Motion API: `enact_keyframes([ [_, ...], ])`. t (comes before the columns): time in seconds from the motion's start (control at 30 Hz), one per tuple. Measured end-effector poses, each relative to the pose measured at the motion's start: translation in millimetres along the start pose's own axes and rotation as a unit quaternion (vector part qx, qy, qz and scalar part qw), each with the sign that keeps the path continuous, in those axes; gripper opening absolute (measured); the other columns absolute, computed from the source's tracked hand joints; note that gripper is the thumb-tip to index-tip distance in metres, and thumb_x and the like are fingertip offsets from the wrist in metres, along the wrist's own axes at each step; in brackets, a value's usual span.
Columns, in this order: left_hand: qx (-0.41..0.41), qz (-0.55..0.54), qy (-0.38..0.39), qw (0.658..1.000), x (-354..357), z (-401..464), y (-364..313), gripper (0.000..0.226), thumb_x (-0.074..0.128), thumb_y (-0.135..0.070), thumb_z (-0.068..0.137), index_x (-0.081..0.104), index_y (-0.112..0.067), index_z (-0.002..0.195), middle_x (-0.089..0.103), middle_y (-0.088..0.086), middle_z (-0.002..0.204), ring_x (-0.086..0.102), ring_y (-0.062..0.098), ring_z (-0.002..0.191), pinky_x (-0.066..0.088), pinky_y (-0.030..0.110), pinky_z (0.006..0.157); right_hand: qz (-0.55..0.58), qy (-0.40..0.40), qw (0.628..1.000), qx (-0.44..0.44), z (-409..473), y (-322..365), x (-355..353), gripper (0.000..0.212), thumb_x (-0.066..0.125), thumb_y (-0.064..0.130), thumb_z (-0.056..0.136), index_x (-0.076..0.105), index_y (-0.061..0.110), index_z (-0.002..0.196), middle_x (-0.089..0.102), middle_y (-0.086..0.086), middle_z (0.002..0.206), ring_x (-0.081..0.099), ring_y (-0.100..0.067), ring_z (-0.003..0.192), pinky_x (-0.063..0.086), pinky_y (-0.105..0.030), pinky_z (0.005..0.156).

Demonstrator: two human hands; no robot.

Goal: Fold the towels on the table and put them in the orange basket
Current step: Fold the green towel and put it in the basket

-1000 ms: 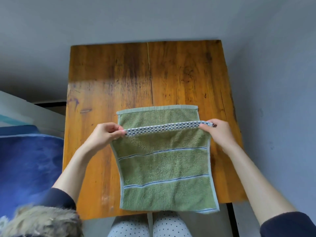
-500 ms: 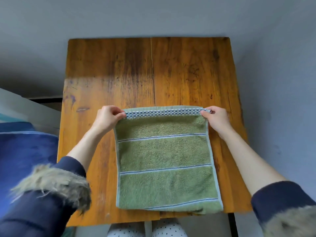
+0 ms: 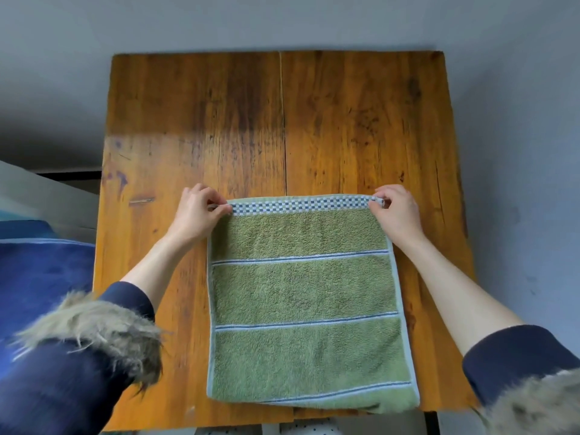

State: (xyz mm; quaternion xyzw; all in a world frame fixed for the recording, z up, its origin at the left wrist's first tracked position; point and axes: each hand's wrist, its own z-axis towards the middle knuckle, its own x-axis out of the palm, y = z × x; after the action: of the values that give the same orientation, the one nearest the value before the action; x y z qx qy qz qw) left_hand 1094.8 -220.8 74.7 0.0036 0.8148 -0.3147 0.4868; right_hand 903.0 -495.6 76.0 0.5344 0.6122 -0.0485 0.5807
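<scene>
A green towel (image 3: pixel 304 296) with thin blue-white stripes lies folded in half on the near part of the wooden table (image 3: pixel 282 120). Its blue checkered hem runs along the far edge, lined up over the layer beneath. My left hand (image 3: pixel 197 211) pinches the far left corner of the towel. My right hand (image 3: pixel 397 211) pinches the far right corner. Both hands are down at table level. The towel's near fold hangs slightly over the table's front edge. No orange basket is in view.
Blue fabric (image 3: pixel 40 277) lies off the table's left side, beside a pale surface (image 3: pixel 37 196). The table's far half shows bare wood. Grey floor surrounds the table. My fur-cuffed sleeves (image 3: pixel 94 334) cross the lower corners.
Both hands carried the checkered hem away from me and lowered it onto the far edge of the bottom layer, so the towel now lies doubled and flat.
</scene>
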Motion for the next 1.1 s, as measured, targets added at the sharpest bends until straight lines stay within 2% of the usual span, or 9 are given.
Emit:
enact_keyframes([
  [0.13, -0.009, -0.029, 0.03, 0.999, -3.8, 2.4, -2.1, 0.012, 0.069, -0.022, 0.082, 0.06, -0.016, 0.078, 0.052, 0.006, 0.096, 0.049, 0.022, 0.093, 0.042, 0.035, 0.085, -0.011, 0.038, 0.999, 0.015, 4.0, 2.6, -3.9, 0.011, 0.056, 0.018, 0.09, 0.061, 0.01, 0.095, 0.055, -0.008, 0.116, 0.042, -0.024, 0.116, 0.025, -0.026, 0.089],
  [0.27, -0.006, -0.042, 0.041, 0.998, -7.2, 0.8, -4.2, 0.011, 0.068, -0.021, 0.083, 0.061, -0.013, 0.08, 0.055, 0.003, 0.092, 0.051, 0.016, 0.085, 0.039, 0.026, 0.074, -0.008, 0.075, 0.996, 0.046, 5.5, 4.0, -8.8, 0.01, 0.057, 0.02, 0.09, 0.06, 0.012, 0.095, 0.056, -0.007, 0.116, 0.041, -0.024, 0.119, 0.03, -0.033, 0.093],
  [0.4, -0.01, -0.079, 0.056, 0.995, -18.3, -4.3, -4.0, 0.01, 0.068, -0.022, 0.083, 0.062, -0.017, 0.078, 0.061, -0.007, 0.077, 0.052, 0.003, 0.07, 0.036, 0.017, 0.059, 0.048, 0.095, 0.992, 0.067, 1.3, 14.2, -21.5, 0.01, 0.059, 0.017, 0.089, 0.061, 0.008, 0.093, 0.058, -0.002, 0.098, 0.052, -0.016, 0.094, 0.035, -0.028, 0.079],
  [0.5, -0.011, -0.131, 0.035, 0.991, -34.6, -15.9, -8.3, 0.016, 0.069, -0.018, 0.082, 0.06, -0.021, 0.069, 0.061, -0.009, 0.07, 0.051, -0.001, 0.064, 0.037, 0.01, 0.055, 0.074, 0.08, 0.992, 0.066, -9.9, 26.9, -37.6, 0.009, 0.06, 0.013, 0.088, 0.064, 0.005, 0.091, 0.058, 0.001, 0.091, 0.05, -0.013, 0.087, 0.034, -0.027, 0.077],
  [0.63, -0.023, -0.19, 0.009, 0.981, -67.6, -40.5, -14.6, 0.015, 0.068, -0.015, 0.083, 0.063, -0.017, 0.069, 0.062, -0.013, 0.058, 0.05, -0.008, 0.052, 0.036, 0.005, 0.051, 0.114, 0.095, 0.987, 0.057, -32.4, 39.3, -72.7, 0.008, 0.064, 0.013, 0.086, 0.063, 0.014, 0.078, 0.059, 0.006, 0.083, 0.053, -0.012, 0.085, 0.038, -0.029, 0.078],
  [0.73, -0.006, -0.204, -0.01, 0.979, -95.1, -56.0, -23.1, 0.015, 0.067, -0.012, 0.084, 0.064, -0.015, 0.069, 0.062, -0.007, 0.064, 0.051, -0.009, 0.053, 0.037, 0.005, 0.053, 0.149, 0.099, 0.983, 0.035, -47.3, 54.8, -99.4, 0.012, 0.063, 0.014, 0.086, 0.063, 0.016, 0.075, 0.063, 0.002, 0.085, 0.056, -0.013, 0.085, 0.04, -0.028, 0.078],
  [0.87, 0.046, -0.206, -0.057, 0.976, -142.7, -71.4, -46.7, 0.011, 0.069, -0.013, 0.082, 0.066, -0.012, 0.071, 0.064, -0.004, 0.065, 0.053, -0.007, 0.055, 0.038, 0.005, 0.053, 0.208, 0.067, 0.976, 0.008, -65.5, 82.4, -134.6, 0.011, 0.063, 0.011, 0.086, 0.065, 0.014, 0.075, 0.066, -0.003, 0.084, 0.059, -0.019, 0.089, 0.046, -0.033, 0.085],
  [0.97, 0.096, -0.213, -0.083, 0.969, -178.3, -75.7, -61.3, 0.013, 0.071, -0.009, 0.079, 0.068, -0.018, 0.07, 0.067, -0.015, 0.062, 0.056, -0.006, 0.056, 0.041, 0.004, 0.053, 0.212, 0.022, 0.976, -0.029, -75.5, 105.0, -159.9, 0.012, 0.063, 0.01, 0.086, 0.065, 0.017, 0.076, 0.065, -0.002, 0.084, 0.059, -0.016, 0.086, 0.048, -0.028, 0.078],
  [1.1, 0.153, -0.21, -0.124, 0.958, -222.2, -78.2, -74.6, 0.025, 0.07, -0.001, 0.078, 0.067, -0.025, 0.072, 0.068, -0.024, 0.067, 0.058, -0.009, 0.062, 0.045, 0.006, 0.067, 0.203, -0.041, 0.974, -0.09, -83.1, 136.1, -190.4, 0.019, 0.064, 0.008, 0.085, 0.064, 0.025, 0.076, 0.064, 0.004, 0.081, 0.058, -0.013, 0.08, 0.044, -0.024, 0.071],
])
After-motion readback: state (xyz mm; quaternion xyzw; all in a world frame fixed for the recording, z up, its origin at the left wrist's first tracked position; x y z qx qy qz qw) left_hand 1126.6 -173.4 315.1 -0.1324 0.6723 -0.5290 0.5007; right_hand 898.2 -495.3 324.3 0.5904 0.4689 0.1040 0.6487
